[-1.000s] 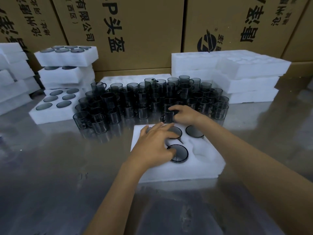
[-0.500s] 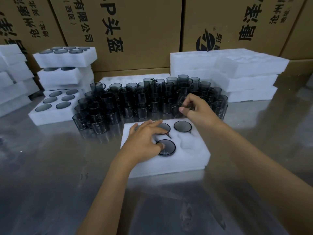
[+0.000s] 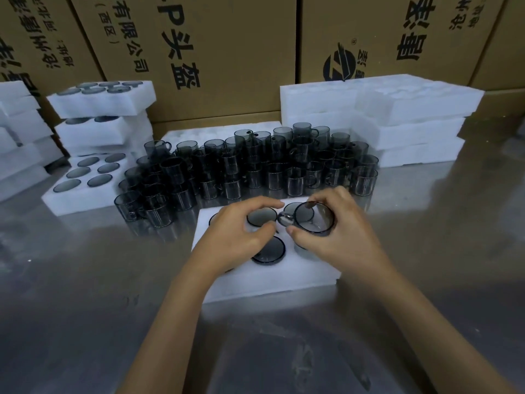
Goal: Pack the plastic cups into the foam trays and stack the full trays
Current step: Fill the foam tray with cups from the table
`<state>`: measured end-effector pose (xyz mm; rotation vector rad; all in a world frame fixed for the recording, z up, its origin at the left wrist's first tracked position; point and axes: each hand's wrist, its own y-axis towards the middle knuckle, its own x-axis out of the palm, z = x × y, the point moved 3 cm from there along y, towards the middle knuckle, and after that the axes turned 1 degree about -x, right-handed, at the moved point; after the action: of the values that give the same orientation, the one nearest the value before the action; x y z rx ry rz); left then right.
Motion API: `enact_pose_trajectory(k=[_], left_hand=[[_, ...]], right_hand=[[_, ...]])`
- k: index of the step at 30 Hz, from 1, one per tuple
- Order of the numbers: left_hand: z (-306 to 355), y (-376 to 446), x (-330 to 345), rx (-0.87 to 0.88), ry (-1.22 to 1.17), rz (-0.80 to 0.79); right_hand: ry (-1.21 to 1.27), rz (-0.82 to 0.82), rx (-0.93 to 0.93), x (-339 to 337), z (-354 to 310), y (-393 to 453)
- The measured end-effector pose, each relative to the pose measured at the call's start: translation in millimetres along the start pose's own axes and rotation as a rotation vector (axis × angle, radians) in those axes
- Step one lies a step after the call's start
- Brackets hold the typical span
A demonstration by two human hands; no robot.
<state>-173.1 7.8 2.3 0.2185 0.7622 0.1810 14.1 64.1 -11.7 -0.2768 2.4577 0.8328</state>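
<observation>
Cup (image 3: 312, 220) gripped in curled right hand (image 3: 338, 237) over foam tray (image 3: 272, 282); left hand (image 3: 238, 237) relaxed, resting on tray

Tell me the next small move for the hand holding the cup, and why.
Probably lower the cup in the right hand into the empty pocket at the near right of the foam tray. The cup hangs just above the tray, other pockets already hold cups, and the left hand rests on the tray, which should steady it.
</observation>
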Motion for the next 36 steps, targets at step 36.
enact_pose_trajectory(k=[36], left_hand=[[5, 4, 35, -0.085, 0.055, 0.023]], right_hand=[[0.183, -0.178, 0.531, 8, 45, -15]])
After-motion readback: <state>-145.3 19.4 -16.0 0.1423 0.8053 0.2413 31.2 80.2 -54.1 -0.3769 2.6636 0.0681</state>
